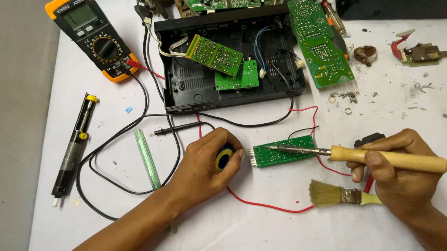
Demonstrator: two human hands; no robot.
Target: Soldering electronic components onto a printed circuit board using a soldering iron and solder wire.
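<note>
A small green circuit board (286, 158) lies on the white table cover (270, 235) in front of me. My right hand (396, 170) grips a soldering iron (388, 158) by its wooden handle, and the metal tip rests on the board's left part. My left hand (205, 167) is closed around a small round blue and yellow tin (224, 158) just left of the board.
An open black device case (181, 89) with green boards inside sits behind. A long green board (318, 41) leans on its right side. Orange multimeter (94, 38) far left, desoldering pump (74, 148), clear tube (147, 159), brush (339, 195), black and red wires around.
</note>
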